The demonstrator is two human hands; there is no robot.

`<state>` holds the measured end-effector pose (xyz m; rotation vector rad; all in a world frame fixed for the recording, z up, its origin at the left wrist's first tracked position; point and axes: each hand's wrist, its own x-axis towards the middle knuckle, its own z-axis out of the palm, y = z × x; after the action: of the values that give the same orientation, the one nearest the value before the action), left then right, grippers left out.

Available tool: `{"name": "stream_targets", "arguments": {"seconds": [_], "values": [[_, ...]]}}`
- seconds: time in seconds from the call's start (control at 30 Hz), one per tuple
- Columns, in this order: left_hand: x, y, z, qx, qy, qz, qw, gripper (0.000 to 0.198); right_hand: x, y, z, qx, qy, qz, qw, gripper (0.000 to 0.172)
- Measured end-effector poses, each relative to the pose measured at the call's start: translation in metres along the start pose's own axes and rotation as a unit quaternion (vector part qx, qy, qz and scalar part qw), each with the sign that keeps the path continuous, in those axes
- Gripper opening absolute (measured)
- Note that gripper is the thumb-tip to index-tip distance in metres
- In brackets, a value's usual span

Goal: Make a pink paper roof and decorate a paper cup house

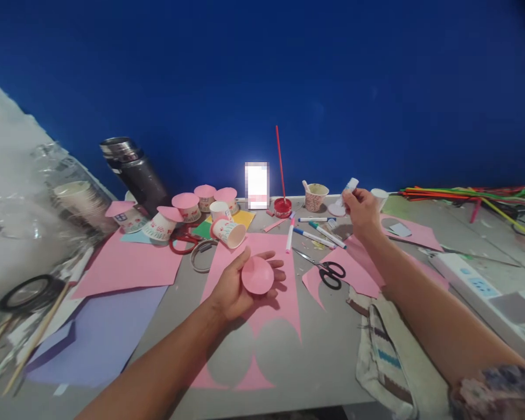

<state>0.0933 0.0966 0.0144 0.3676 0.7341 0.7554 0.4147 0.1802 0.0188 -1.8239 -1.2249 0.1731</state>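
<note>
Left hand [233,293]: palm up, fingers spread apart, bearing one pink paper disc [257,275] on palm and fingers, above the table. Right hand [362,211]: raised toward the wall, thumb and fingers closed together on one white tube [350,185], well apart from the disc. Beneath the left hand: one pink sheet [269,248], rounded pieces cut from its near part. Just right of the sheet: one pair of black-handled scissors [331,275], blades apart; several capped markers [317,220], lying loose near together. Beyond the left hand: two paper cups, the nearer printed cup [230,232] tipped on its side; a roll of tape [202,256]; red-handled scissors [184,242], partly hidden. Farther left: five printed cups with pink paper tops, the nearest topped cup [161,227] tilted; one dark flask [136,178], standing behind them; one purple sheet [109,332]; one black tape roll [30,293]. Toward the wall [262,76], blue: one red pot [282,209] with a red stick [280,163] upright in it; one patterned cup [315,201]. Far right: a bundle of coloured sticks [455,193]; nearer, a pale cloth item [420,361] under the right forearm.
</note>
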Motion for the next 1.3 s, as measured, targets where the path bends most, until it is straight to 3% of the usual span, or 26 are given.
{"name": "stream_targets", "arguments": {"seconds": [0.1, 0.23, 0.5, 0.87, 1.03, 1.17, 1.3], "values": [[0.0, 0.001, 0.002, 0.001, 0.005, -0.007, 1.0, 0.049, 0.019, 0.023, -0.005, -0.064, -0.041, 0.051, 0.996, 0.038], [0.001, 0.002, 0.002, 0.002, 0.016, -0.006, 1.0, 0.044, 0.021, 0.037, -0.006, -0.158, -0.078, 0.091, 0.98, 0.029], [0.002, 0.0, -0.003, 0.03, -0.003, -0.001, 1.0, 0.053, 0.02, 0.04, -0.004, -0.249, -0.116, 0.104, 0.956, 0.032], [0.003, -0.001, 0.002, 0.012, 0.043, 0.026, 0.999, 0.054, 0.022, 0.038, -0.006, -0.276, -0.151, 0.102, 0.944, 0.036], [0.005, -0.009, -0.008, 0.135, 0.002, 0.111, 0.985, 0.051, 0.022, 0.039, -0.006, -0.285, -0.154, 0.096, 0.941, 0.035], [0.003, -0.01, -0.012, 0.286, -0.026, 0.168, 0.943, 0.05, 0.022, 0.04, -0.007, -0.287, -0.156, 0.091, 0.941, 0.034], [0.0, -0.008, -0.012, 0.388, -0.043, 0.178, 0.903, 0.056, 0.023, 0.039, -0.007, -0.287, -0.157, 0.088, 0.941, 0.032]]}}
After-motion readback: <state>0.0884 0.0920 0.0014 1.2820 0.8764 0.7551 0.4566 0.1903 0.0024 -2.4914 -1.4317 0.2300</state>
